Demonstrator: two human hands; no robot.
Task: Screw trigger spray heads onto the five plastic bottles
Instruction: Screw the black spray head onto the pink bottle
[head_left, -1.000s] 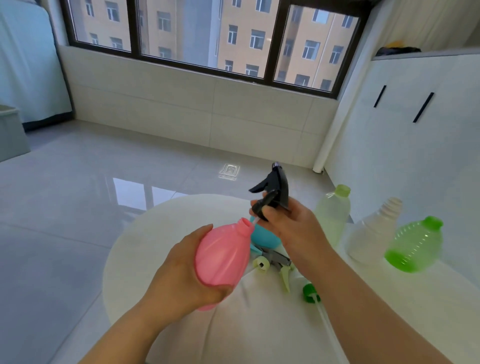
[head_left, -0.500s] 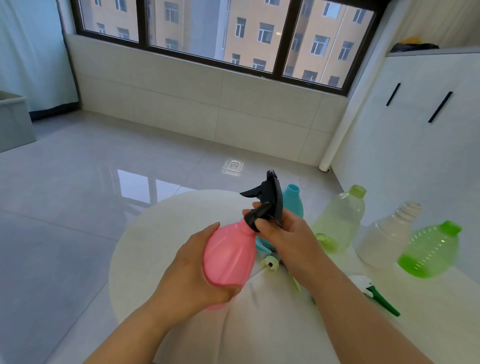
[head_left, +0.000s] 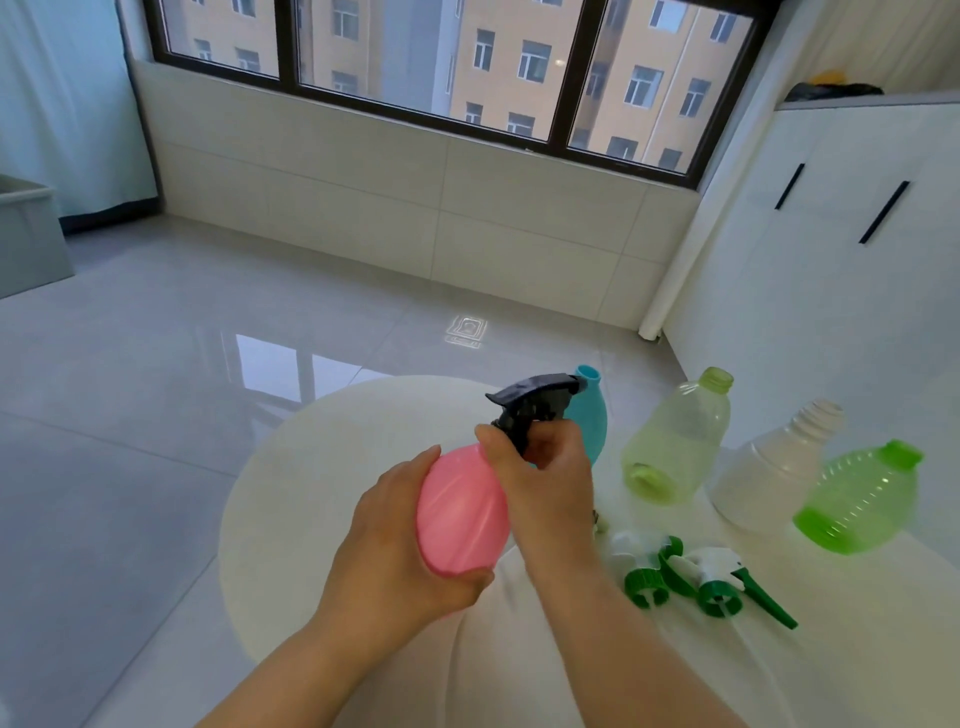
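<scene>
Table (head_left: 291, 499), white and round, carries four bottles: teal (head_left: 589, 421), yellow-green (head_left: 675, 441), clear (head_left: 769, 467), bright green (head_left: 862, 504); a fifth, the pink bottle (head_left: 460, 512), we hold above it, left hand (head_left: 395, 545) wrapped round its body; our right hand (head_left: 545, 483) pinches the black spray head (head_left: 530, 405) at its neck; loose green-and-white spray heads (head_left: 691, 574) lie nearby, their count unclear.
</scene>
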